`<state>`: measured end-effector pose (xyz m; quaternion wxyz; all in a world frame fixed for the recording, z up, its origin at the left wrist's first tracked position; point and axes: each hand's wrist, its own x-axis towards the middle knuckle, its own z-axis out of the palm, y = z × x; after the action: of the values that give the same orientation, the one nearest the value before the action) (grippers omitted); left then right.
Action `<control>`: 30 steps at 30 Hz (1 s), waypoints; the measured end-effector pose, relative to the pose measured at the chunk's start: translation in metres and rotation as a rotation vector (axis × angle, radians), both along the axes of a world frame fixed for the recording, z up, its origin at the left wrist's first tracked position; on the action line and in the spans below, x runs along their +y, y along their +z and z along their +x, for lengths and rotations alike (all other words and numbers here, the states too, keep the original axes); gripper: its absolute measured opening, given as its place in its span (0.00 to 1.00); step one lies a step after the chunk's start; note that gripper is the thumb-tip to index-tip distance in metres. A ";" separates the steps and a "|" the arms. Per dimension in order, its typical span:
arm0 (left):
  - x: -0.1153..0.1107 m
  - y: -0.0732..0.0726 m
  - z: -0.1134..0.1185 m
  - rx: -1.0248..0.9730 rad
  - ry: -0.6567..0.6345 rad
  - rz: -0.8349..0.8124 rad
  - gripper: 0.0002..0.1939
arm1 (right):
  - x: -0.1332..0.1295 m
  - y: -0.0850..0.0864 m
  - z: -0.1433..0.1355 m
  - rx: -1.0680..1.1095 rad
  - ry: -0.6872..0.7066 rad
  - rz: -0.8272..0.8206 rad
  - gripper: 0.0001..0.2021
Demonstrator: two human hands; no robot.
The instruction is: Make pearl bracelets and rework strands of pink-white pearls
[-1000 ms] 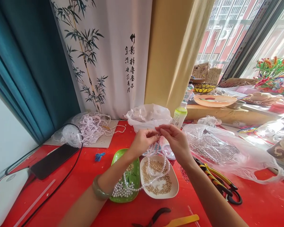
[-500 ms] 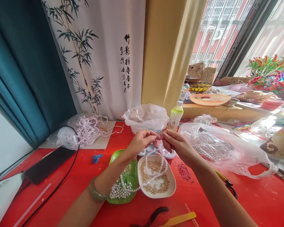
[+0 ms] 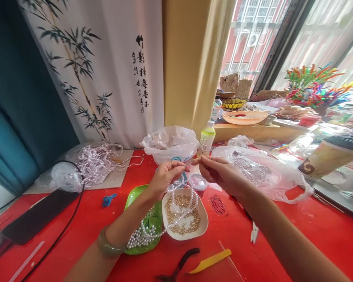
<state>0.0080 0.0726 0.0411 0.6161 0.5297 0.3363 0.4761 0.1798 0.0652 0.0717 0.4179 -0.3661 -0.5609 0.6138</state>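
My left hand (image 3: 167, 176), with a green bangle (image 3: 109, 243) on its wrist, is pinched at the end of a pearl bead string (image 3: 191, 207). That string loops down over a white dish (image 3: 204, 223) of gold beads (image 3: 182, 201) and runs into a green tray (image 3: 135, 192) of silvery beads (image 3: 144, 237). Across a small gap, my right hand (image 3: 213, 169) is pinched too, its fingertips close to the left ones; whatever thin thing they hold is too fine to make out. Behind the hands sits a small clear tub (image 3: 197, 181).
Pliers (image 3: 182, 262) and yellow tweezers (image 3: 210, 261) lie at the front. A white plastic bag (image 3: 170, 145), a drink bottle (image 3: 207, 139) and a clear bag (image 3: 261, 172) stand behind. Red beads (image 3: 217, 205) lie right; a bead-string heap (image 3: 97, 162) and black cable (image 3: 73, 219) are left.
The view has turned to the right. My hands have drawn a little apart, the right one moving away from the left. The bead string still hangs from the left hand.
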 end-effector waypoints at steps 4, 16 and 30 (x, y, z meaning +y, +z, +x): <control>0.001 -0.002 -0.001 0.038 -0.006 0.012 0.11 | -0.015 0.004 0.051 -0.491 -0.284 0.210 0.17; -0.002 -0.007 0.005 0.107 0.019 -0.023 0.10 | -0.044 -0.118 0.133 -1.482 -0.494 0.438 0.16; 0.002 -0.013 0.007 0.137 0.075 0.000 0.09 | -0.068 -0.066 0.116 -0.704 -0.443 -0.045 0.19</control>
<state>0.0147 0.0742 0.0284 0.5735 0.5480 0.3974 0.4613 0.2956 -0.0031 0.0058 0.3147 -0.6745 -0.5635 0.3584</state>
